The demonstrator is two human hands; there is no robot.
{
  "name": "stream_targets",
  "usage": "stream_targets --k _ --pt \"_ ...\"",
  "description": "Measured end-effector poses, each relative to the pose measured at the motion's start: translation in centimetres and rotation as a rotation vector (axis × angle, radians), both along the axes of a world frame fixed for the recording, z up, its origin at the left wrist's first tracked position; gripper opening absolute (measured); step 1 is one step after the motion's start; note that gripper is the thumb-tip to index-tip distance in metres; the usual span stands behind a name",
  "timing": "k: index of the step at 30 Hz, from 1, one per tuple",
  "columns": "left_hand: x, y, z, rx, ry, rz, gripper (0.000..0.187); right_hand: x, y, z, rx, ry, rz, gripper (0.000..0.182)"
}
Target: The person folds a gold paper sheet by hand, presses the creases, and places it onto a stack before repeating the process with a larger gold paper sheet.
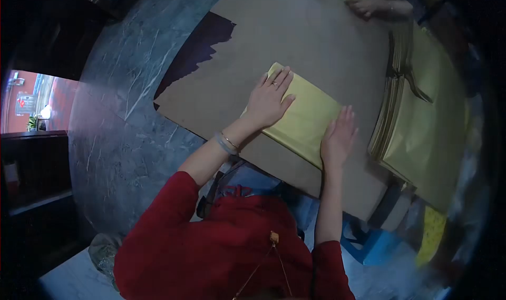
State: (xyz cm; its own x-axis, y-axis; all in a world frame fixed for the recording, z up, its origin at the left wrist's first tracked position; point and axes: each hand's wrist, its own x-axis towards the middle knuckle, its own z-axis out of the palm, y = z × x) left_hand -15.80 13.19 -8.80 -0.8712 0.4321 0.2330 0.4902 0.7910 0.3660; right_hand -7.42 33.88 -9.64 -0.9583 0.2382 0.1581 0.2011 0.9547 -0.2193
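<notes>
A folded sheet of yellow paper (305, 115) lies on a brown board (311, 47) in front of me. My left hand (270, 100) rests flat on the paper's left end, its fingers extended and the thumb apart. At the paper's right edge is my right hand (339, 139), fingers stretched out and its inner side against the edge. Neither hand grips anything. What lies beneath my left palm is hidden.
To the right, thick stacks of yellow paper (416, 136) lie near the board's edge. Another person's hand (369, 6) is at the top right. A blue object (377, 246) is below the board. A dark torn patch (197, 52) marks its left side.
</notes>
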Motion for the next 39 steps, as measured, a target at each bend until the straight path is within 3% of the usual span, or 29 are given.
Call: stream_targets --k 9,15,22,29,39 --pt "-0.1 -0.2 0.0 -0.081 0.028 0.075 0.06 0.1 0.0 0.6 0.055 -0.024 0.004 0.05" --pt "0.2 1.3 0.5 -0.081 0.057 -0.1 0.056 0.1 -0.1 0.5 0.053 -0.01 0.026 0.05" --pt "-0.1 2.6 0.0 -0.02 0.06 -0.109 0.056 0.0 0.2 0.0 0.078 -0.007 0.034 0.049" --pt "0.0 2.7 0.4 -0.054 -0.017 -0.03 0.064 0.2 0.3 -0.1 0.05 0.026 -0.024 0.05" --pt "0.5 2.7 0.9 -0.084 0.003 -0.113 0.07 0.4 0.0 -0.2 0.025 0.014 -0.01 0.052"
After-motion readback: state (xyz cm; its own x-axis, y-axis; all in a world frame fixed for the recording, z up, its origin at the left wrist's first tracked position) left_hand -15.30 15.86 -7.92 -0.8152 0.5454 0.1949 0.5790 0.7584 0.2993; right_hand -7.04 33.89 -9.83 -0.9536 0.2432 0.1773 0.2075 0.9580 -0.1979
